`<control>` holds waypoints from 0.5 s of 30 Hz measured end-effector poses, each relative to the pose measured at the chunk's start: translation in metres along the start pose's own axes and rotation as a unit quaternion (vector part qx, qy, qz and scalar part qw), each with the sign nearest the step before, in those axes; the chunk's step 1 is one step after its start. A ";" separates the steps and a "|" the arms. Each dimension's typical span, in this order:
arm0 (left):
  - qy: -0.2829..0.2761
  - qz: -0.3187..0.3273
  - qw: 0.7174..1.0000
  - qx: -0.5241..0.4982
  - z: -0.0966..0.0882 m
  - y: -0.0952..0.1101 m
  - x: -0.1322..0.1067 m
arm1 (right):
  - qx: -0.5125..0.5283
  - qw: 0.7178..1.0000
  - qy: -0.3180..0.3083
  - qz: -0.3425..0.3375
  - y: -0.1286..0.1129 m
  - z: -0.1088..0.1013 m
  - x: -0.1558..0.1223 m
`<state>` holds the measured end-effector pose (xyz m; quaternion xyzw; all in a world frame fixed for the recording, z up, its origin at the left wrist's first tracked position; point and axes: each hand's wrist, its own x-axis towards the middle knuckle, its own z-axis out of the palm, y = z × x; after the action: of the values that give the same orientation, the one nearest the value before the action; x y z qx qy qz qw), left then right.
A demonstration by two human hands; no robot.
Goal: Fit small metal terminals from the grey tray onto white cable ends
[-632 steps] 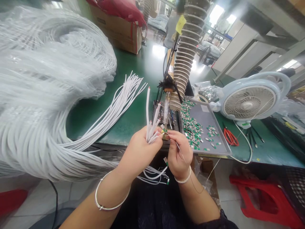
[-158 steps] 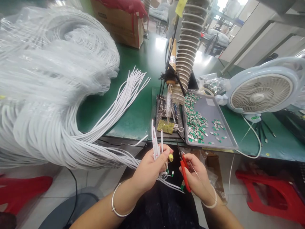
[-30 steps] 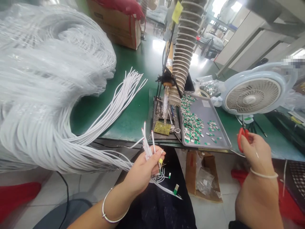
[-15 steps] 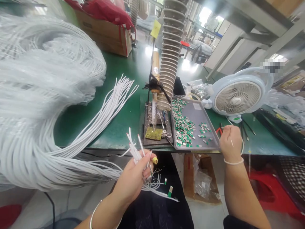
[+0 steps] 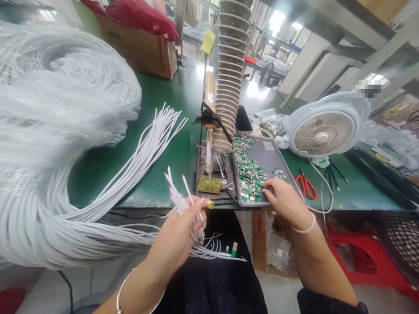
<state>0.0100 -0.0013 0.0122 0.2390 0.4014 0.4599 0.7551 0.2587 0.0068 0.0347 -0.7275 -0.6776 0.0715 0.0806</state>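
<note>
My left hand (image 5: 176, 235) is shut on a bundle of white cables (image 5: 176, 198), whose stripped ends point up and away from me. A yellow cap (image 5: 210, 204) covers the tip of its thumb. My right hand (image 5: 283, 203) reaches over the near edge of a grey metal tray (image 5: 262, 152), with its fingertips among small green-and-silver parts (image 5: 250, 174). I cannot tell whether those fingers hold one. Red-handled scissors (image 5: 306, 186) lie on the green bench to the right of the tray, apart from my hand.
A soldering iron (image 5: 209, 139) stands in a holder beside the tray, above a yellow sponge (image 5: 209, 184). A huge white cable coil (image 5: 55, 131) fills the left. A fan (image 5: 322, 133) stands at the right, and a cardboard box (image 5: 262, 240) sits below the bench.
My right hand has moved left from beside the fan onto the tray. The scissors it held earlier now lie on the bench. My left hand still grips the cables.
</note>
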 end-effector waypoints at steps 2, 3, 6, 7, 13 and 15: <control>-0.004 0.003 1.000 0.000 0.001 0.001 0.001 | -0.011 1.000 -0.017 0.007 0.000 0.000 0.002; -0.006 0.006 1.000 0.003 0.002 0.001 0.001 | -0.019 1.000 -0.021 0.010 0.000 0.000 0.003; -0.014 0.020 1.000 0.014 0.003 -0.001 0.002 | -0.043 0.999 -0.028 0.015 -0.001 -0.001 0.003; -0.016 0.025 0.999 0.019 0.003 -0.002 0.003 | -0.050 0.998 -0.030 0.016 -0.001 -0.001 0.003; -0.019 0.052 0.997 0.057 0.001 -0.010 0.006 | -0.052 0.998 -0.019 0.008 0.000 0.000 0.001; -0.020 0.059 0.996 0.064 0.001 -0.012 0.006 | -0.043 0.999 -0.012 0.004 0.001 0.002 0.001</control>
<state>0.0186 -0.0016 0.0023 0.3195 0.3999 0.4724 0.7175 0.2595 0.0081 0.0328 -0.7320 -0.6781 0.0514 0.0413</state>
